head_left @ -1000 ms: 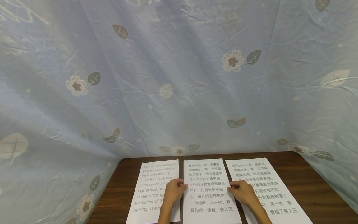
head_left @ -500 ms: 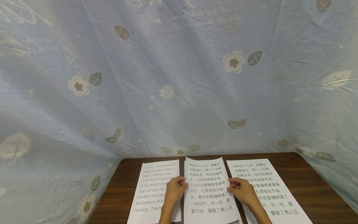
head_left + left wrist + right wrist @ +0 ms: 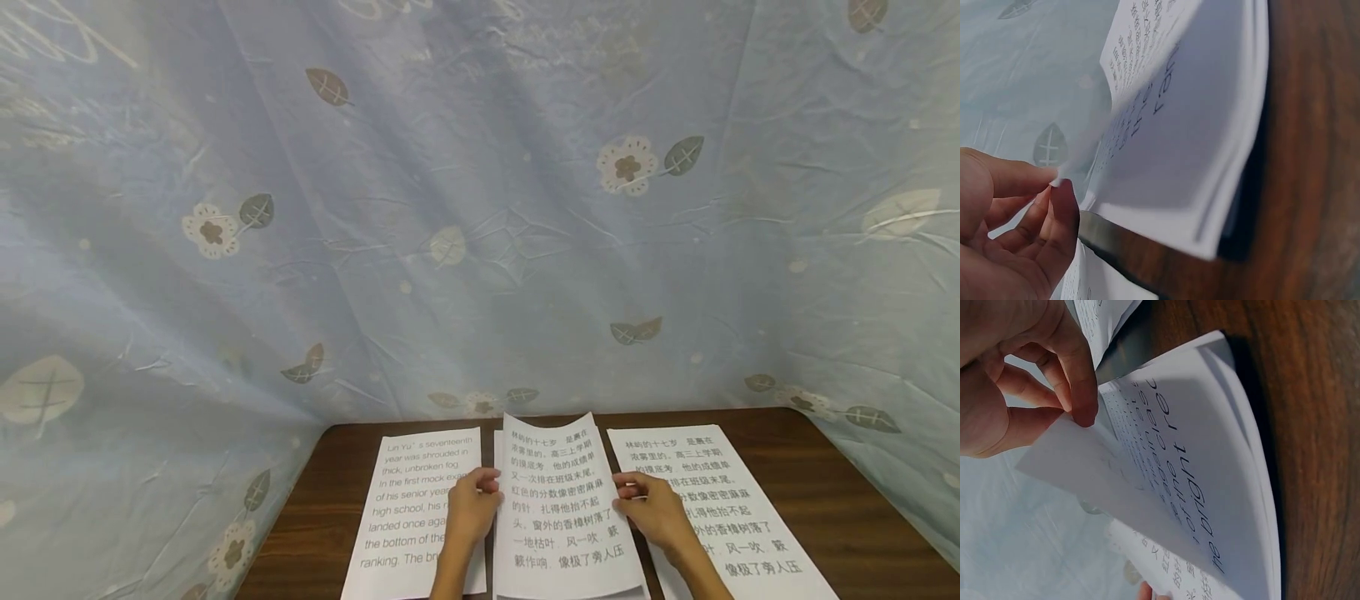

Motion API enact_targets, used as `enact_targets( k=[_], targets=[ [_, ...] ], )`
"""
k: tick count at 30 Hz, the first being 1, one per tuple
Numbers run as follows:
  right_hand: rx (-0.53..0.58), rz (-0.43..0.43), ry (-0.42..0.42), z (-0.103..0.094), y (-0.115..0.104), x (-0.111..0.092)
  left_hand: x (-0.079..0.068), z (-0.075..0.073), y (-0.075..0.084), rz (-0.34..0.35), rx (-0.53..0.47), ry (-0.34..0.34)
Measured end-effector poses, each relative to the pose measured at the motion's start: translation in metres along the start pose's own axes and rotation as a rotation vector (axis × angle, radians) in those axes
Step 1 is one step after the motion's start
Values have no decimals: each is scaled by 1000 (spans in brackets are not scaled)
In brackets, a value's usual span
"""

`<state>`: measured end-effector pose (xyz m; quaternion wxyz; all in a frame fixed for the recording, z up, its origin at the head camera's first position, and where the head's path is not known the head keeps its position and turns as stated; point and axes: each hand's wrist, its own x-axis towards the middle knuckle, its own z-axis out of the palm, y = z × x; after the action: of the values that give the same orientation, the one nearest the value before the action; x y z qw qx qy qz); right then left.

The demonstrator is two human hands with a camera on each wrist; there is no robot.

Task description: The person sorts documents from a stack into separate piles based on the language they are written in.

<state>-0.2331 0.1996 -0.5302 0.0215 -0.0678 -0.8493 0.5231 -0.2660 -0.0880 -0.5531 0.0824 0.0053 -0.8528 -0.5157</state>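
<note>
A printed sheet of paper (image 3: 558,508) with Chinese text is raised over the middle paper stack (image 3: 1179,169), its far corners curling up. My left hand (image 3: 471,504) pinches its left edge between thumb and fingers. At the opposite edge, my right hand (image 3: 652,507) pinches it the same way. English print shows on the page under the lifted sheet in both wrist views. The right wrist view has the sheet (image 3: 1085,469) bending up from the stack, thumb and fingertips of the right hand (image 3: 1041,381) at its edge.
To the left lies a stack with English text (image 3: 408,517), partly behind my left forearm. On the right is another stack with Chinese text (image 3: 750,533), partly covered by my right arm. All rest on a dark wooden table (image 3: 315,492), against a blue patterned cloth (image 3: 480,250).
Both hands have lifted the top sheet off the middle stack. It has shifted slightly up and away, and its far end now bends upward. The side stacks stay put.
</note>
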Motion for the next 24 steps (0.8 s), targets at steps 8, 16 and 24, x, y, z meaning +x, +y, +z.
enact_targets(
  k=[8,16,24],
  targets=[
    [8,-3,-1,-8,3,2,-1,8,6,0,-65,12],
    [41,15,-18,-30,13,3,-6,23,15,-31,-116,7],
    [13,33,-43,-58,30,5,-11,46,26,-28,-142,1]
  ],
)
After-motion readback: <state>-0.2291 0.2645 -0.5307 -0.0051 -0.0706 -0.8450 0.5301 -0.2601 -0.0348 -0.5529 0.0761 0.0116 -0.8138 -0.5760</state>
